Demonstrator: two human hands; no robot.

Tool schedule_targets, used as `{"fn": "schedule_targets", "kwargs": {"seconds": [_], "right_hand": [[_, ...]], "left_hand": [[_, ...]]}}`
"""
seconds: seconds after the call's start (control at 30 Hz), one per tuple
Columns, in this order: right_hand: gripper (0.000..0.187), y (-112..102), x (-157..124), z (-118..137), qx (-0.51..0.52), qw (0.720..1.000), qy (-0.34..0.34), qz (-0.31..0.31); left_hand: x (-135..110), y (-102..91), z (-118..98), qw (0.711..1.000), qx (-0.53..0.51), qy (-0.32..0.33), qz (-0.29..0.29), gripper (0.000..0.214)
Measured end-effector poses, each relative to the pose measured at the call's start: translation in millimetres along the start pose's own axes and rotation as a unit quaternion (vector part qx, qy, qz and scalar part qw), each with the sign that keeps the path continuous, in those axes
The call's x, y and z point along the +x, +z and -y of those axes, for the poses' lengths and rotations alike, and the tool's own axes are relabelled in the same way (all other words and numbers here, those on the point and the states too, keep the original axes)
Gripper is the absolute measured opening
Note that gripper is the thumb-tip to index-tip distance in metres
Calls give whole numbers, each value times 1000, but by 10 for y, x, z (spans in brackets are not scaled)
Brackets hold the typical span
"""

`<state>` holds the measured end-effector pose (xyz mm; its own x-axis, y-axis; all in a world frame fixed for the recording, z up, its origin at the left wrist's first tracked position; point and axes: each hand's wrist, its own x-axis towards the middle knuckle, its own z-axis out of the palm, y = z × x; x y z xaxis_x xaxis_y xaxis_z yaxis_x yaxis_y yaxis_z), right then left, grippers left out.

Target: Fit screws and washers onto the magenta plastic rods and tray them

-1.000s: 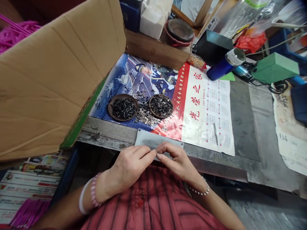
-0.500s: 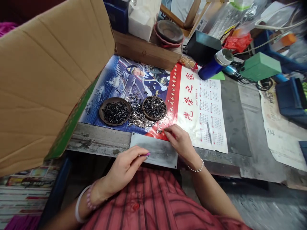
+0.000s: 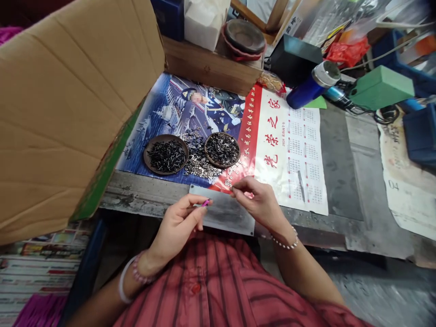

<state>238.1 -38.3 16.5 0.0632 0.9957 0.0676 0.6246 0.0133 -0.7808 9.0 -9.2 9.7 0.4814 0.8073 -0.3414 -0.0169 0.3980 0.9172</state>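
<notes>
Over a metal plate (image 3: 221, 212) on the surface (image 3: 136, 193), a small pink piece (image 3: 205, 203) was pinched in the left hand (image 3: 177, 229). The right hand (image 3: 259, 204) was nearly closed beside washers (image 3: 200, 167), its hold unclear; screws (image 3: 166, 155) lay beyond in two dishes (image 3: 146, 156).

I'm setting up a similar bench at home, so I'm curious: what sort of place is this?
Probably a small home workshop doing hand assembly: black screws in two shallow dishes, loose silver washers on a wall calendar spread over a worn bench, and a cardboard box alongside.
</notes>
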Motion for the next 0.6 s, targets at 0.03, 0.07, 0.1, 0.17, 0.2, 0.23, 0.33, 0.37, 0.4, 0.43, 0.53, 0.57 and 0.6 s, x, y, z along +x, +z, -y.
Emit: {"fn": "schedule_targets", "kwargs": {"seconds": [0.03, 0.07, 0.1, 0.17, 0.2, 0.23, 0.33, 0.37, 0.4, 0.43, 0.53, 0.57, 0.6], "right_hand": [[9, 28, -46, 103, 43, 999, -2, -2], [9, 67, -88, 199, 75, 997, -9, -2], [9, 115, -125, 281, 93, 995, -18, -6], [11, 222, -176, 387, 104, 993, -39, -30], [12, 274, -191, 410, 99, 993, -48, -46], [14, 321, -201, 416, 90, 992, -58, -62], [18, 431, -225, 379, 34, 987, -104, -114], [19, 458, -237, 361, 11, 984, -122, -131], [20, 483, -251, 344, -10, 979, -139, -146], [22, 503, -267, 329, -28, 976, -151, -156], [28, 546, -318, 291, -56, 970, -169, -168], [31, 556, -333, 278, -58, 968, -174, -171], [34, 564, -344, 263, -57, 966, -181, -174]], "left_hand": [[4, 23, 4, 1000, -8, 11, -3, 20], [7, 47, 10, 1000, -17, 23, -5, 19], [7, 71, 17, 999, -27, 35, -8, 19], [1, 107, 37, 998, -45, 50, -11, 17], [-6, 119, 48, 997, -52, 51, -12, 17], [-14, 126, 58, 997, -58, 50, -13, 17], [-33, 132, 70, 995, -92, 27, -22, 17], [-35, 134, 62, 993, -112, 16, -26, 18], [-34, 138, 48, 990, -134, 3, -32, 18], [-30, 144, 28, 987, -158, -12, -36, 18], [-12, 157, -46, 971, -226, -63, -34, 22], [-6, 157, -66, 966, -245, -79, -30, 23], [-1, 155, -82, 961, -260, -93, -24, 23]]}}
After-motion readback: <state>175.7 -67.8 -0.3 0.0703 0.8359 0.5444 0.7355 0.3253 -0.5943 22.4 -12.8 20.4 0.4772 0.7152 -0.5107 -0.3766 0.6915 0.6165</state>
